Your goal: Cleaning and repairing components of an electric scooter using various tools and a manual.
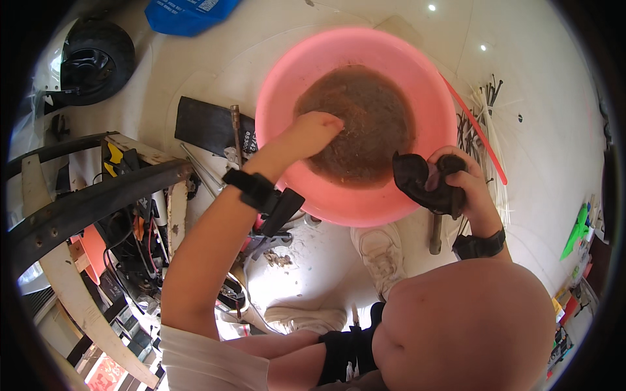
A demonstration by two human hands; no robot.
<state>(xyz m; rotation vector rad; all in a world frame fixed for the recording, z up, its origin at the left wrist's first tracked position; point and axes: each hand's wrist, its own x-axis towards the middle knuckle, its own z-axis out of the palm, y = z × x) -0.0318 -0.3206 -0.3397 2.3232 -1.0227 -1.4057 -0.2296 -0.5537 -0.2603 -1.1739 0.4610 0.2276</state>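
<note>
A pink plastic basin [280, 98] holds murky brown water [365, 117]. My left hand [316, 133] reaches over the basin's left side, fingers curled down at the water surface; whatever they might hold is hidden. At the basin's right rim, my right hand [468, 179] grips a crumpled black item [417, 182] with a dull pinkish patch in it, partly over the basin. Both wrists carry black straps.
Left are a metal frame [78, 195] with parts, a wheel [98, 62], a dark slab [202, 120] and rods. Right are cable ties [489, 117] and a red strip [482, 143]. A blue bag [182, 13] lies behind. My shoes [375, 254] are below the basin.
</note>
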